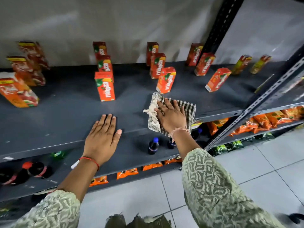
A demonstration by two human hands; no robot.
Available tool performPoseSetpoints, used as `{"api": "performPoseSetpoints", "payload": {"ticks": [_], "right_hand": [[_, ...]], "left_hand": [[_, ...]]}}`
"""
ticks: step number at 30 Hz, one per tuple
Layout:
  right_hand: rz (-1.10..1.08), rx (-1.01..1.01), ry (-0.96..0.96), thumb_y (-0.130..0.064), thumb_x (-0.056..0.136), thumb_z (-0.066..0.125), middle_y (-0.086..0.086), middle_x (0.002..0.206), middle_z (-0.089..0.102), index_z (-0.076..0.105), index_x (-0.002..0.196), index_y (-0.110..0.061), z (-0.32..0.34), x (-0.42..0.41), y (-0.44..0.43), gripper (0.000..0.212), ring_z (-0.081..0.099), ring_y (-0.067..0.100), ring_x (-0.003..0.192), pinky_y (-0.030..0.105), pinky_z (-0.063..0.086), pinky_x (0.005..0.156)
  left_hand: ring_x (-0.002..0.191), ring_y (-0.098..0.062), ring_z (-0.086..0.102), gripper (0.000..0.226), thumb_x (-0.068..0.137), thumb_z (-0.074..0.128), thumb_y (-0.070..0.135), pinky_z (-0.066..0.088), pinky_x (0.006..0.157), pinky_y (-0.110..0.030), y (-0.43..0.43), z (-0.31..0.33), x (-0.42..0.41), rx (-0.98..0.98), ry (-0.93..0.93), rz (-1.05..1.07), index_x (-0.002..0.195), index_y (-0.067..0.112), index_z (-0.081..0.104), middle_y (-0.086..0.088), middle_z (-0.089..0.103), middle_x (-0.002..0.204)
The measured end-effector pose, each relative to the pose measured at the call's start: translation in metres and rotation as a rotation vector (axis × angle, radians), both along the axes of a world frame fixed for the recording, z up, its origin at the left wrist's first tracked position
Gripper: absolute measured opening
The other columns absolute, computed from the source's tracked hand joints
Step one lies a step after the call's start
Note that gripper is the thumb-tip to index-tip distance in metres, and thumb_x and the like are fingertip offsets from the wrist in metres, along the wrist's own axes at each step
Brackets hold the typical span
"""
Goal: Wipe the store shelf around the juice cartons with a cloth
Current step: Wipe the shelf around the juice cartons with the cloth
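The shelf (65,112) was a dark grey metal deck carrying juice cartons (105,86) in spaced front-to-back rows. The cloth (187,106), striped and frayed at its pale edge, served as the reference landmark. It lay flat on the shelf near the front edge, with one corner overhanging that edge.

The right hand (171,116) was pressed palm-down on the cloth. Its fingers (166,104) were extended and slightly apart, resting on the fabric and not clamped around it. Directly behind the cloth, just beside its rear edge, stood the front carton (166,80) of the third row. The front carton of the second row stood behind and to the left of the cloth, well apart from it.

The left hand (102,137) lay flat on bare shelf to the left of the cloth. Its fingers (107,119) were straight and together, the thumb out to the side, holding nothing.

Below and in front of the cloth, a lower shelf (131,155) held dark bottles (153,145) with blue caps. A slotted upright (256,109) ran to the right of the cloth.
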State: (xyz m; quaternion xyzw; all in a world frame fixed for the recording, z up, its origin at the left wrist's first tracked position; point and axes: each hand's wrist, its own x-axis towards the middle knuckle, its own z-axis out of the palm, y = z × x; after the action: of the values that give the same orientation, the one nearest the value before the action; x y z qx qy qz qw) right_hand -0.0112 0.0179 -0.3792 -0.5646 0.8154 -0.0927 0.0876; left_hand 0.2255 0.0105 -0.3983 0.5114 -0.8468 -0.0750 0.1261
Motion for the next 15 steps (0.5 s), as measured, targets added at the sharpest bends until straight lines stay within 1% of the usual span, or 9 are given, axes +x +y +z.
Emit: {"api": "performPoseSetpoints", "payload": {"ticks": [3,5,7,8,9,10,12,13,15], "right_hand": [[-0.040,-0.091,-0.004,-0.028,0.098,0.030,-0.001,0.154,0.030,0.035,0.141,-0.023,-0.001,-0.037,0.009,0.043,0.018,0.020,0.145,0.036,0.014,0.120],[-0.132,-0.160,-0.026,-0.012,0.096,0.033,0.008,0.146,0.044,0.046,0.134,-0.012,0.003,-0.066,0.018,0.040,0.034,0.022,0.139,0.031,0.026,0.113],[-0.267,-0.277,-0.062,-0.008,0.093,0.037,0.016,0.133,0.057,0.057,0.122,-0.005,0.008,-0.090,0.022,0.035,0.049,0.028,0.127,0.033,0.038,0.103],[-0.286,-0.329,-0.063,-0.008,0.092,0.039,0.017,0.131,0.058,0.059,0.120,-0.003,0.009,-0.096,0.021,0.034,0.050,0.029,0.125,0.034,0.039,0.102],[-0.259,-0.330,-0.057,-0.010,0.092,0.040,0.016,0.133,0.057,0.057,0.122,-0.004,0.011,-0.096,0.017,0.035,0.048,0.028,0.127,0.034,0.036,0.105],[-0.202,-0.267,-0.039,-0.016,0.094,0.039,0.014,0.138,0.052,0.054,0.126,-0.007,0.012,-0.090,0.013,0.036,0.042,0.027,0.132,0.035,0.032,0.110],[-0.106,-0.069,-0.028,-0.042,0.095,0.032,0.007,0.151,0.035,0.040,0.137,-0.018,0.007,-0.071,0.005,0.049,0.022,0.029,0.142,0.045,0.015,0.118],[-0.099,0.009,-0.033,-0.055,0.091,0.027,0.002,0.156,0.024,0.031,0.142,-0.025,0.004,-0.064,0.003,0.059,0.011,0.031,0.145,0.050,0.005,0.118],[-0.125,0.060,-0.034,-0.069,0.084,0.023,-0.005,0.159,0.012,0.019,0.145,-0.032,0.001,-0.065,0.000,0.071,-0.001,0.031,0.146,0.054,-0.004,0.116]], "left_hand": [[0.142,-0.022,0.013,0.078,0.078,-0.001,0.050,0.003,0.113,-0.031,0.003,0.000,-0.030,-0.007,-0.001,-0.037,0.139,0.005,0.021,-0.011,0.022,0.151],[0.141,-0.023,0.013,0.079,0.078,-0.001,0.050,0.004,0.113,-0.032,0.003,0.000,-0.042,-0.010,0.003,-0.040,0.138,0.005,0.022,-0.011,0.022,0.151],[0.142,-0.023,0.013,0.080,0.077,-0.002,0.051,0.004,0.114,-0.033,0.002,0.000,-0.050,-0.010,-0.004,-0.044,0.139,0.005,0.021,-0.011,0.021,0.152],[0.142,-0.022,0.012,0.080,0.077,-0.003,0.051,0.004,0.114,-0.032,0.002,0.000,-0.055,-0.006,-0.011,-0.049,0.139,0.005,0.020,-0.011,0.020,0.152],[0.142,-0.022,0.011,0.081,0.077,-0.003,0.052,0.003,0.114,-0.032,0.001,0.000,-0.060,-0.003,-0.014,-0.054,0.139,0.006,0.018,-0.010,0.019,0.152],[0.142,-0.021,0.010,0.081,0.076,-0.004,0.052,0.003,0.113,-0.031,0.001,0.001,-0.066,0.001,-0.014,-0.058,0.140,0.006,0.018,-0.010,0.018,0.153],[0.142,-0.021,0.008,0.082,0.075,-0.005,0.053,0.002,0.113,-0.031,0.000,0.001,-0.075,0.008,-0.012,-0.061,0.140,0.007,0.017,-0.010,0.017,0.153],[0.142,-0.021,0.008,0.082,0.075,-0.005,0.053,0.002,0.113,-0.031,-0.001,0.001,-0.079,0.009,-0.013,-0.063,0.140,0.007,0.016,-0.009,0.016,0.153],[0.142,-0.021,0.008,0.082,0.076,-0.003,0.053,0.005,0.114,-0.033,-0.002,0.000,-0.083,0.008,-0.014,-0.069,0.140,0.006,0.017,-0.010,0.017,0.153]]}}
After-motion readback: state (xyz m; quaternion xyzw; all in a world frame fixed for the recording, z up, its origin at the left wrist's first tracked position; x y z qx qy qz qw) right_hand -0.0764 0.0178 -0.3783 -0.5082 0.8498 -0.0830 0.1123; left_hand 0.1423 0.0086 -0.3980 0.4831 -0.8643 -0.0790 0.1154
